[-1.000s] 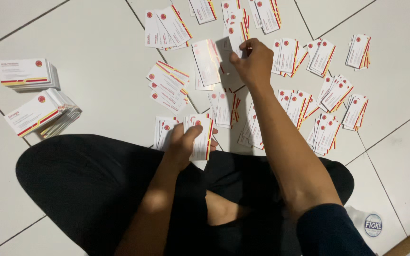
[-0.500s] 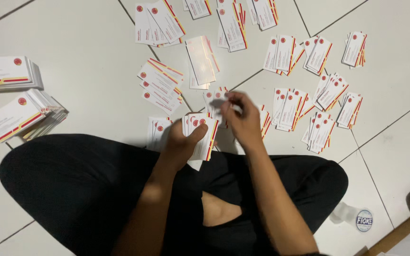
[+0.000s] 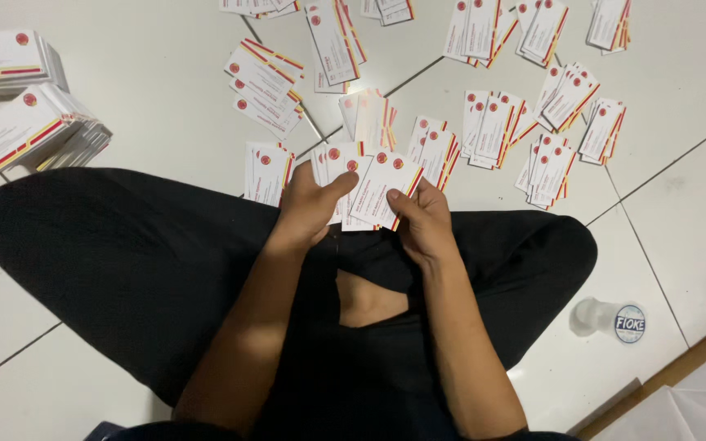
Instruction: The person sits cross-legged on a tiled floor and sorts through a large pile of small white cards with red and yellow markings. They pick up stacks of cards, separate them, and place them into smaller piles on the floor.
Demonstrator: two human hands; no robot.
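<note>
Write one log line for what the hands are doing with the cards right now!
left hand: holds fanned cards | right hand: grips same fan | around: card piles on tiled floor, two stacks at the left

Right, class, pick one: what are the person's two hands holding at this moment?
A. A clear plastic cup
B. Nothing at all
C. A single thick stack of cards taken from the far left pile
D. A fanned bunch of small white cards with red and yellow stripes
D: the left hand and the right hand together grip a fanned bunch of small white cards with red and yellow stripes above the lap, fingers curled around its edges.
</note>
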